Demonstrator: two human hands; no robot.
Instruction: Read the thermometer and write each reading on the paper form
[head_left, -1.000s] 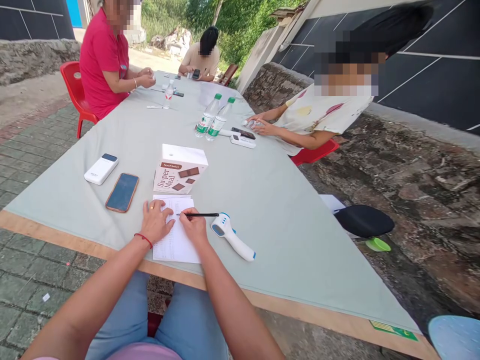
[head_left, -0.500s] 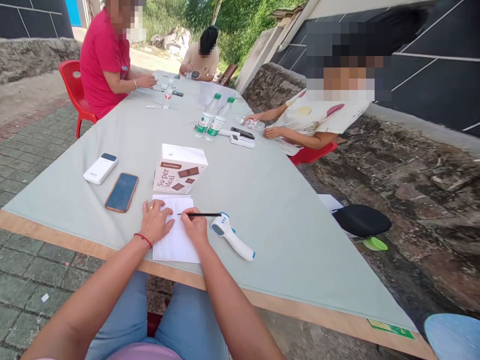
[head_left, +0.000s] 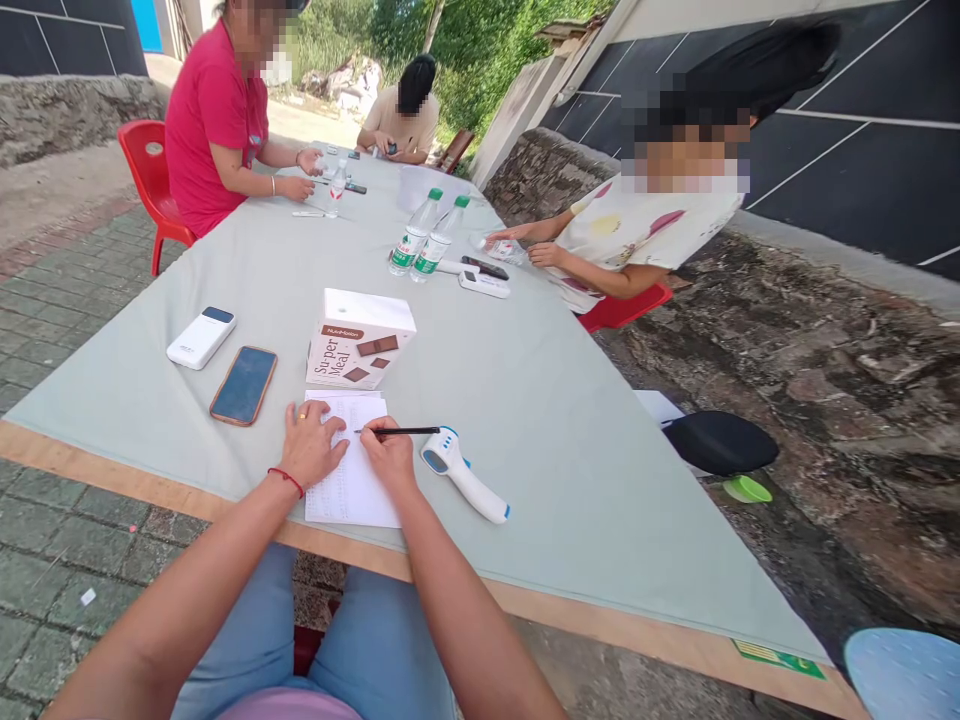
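My left hand (head_left: 312,445) lies open with fingers spread on the left side of a white notepad (head_left: 352,497) that bears rows of handwriting. In my right hand (head_left: 390,455) is a black pen (head_left: 409,431), its tip on the page near the left fingertips. Just beyond the notepad stands a white and brown "Super Meal" box (head_left: 360,345). To the right of my right hand lies a white and blue infrared thermometer (head_left: 469,480). A phone (head_left: 244,385) in a brown case and a white power bank (head_left: 202,337) lie to the left.
Two water bottles (head_left: 420,240) with green caps stand mid-table, near another white power bank (head_left: 484,284) and a dark phone (head_left: 486,267). A smaller bottle (head_left: 336,190) stands farther left. Three other people sit around the cloth-covered table (head_left: 600,500).
My hands and the pen are almost unmoved. The person in pink has drawn their hands apart, and the person at right has shifted slightly.
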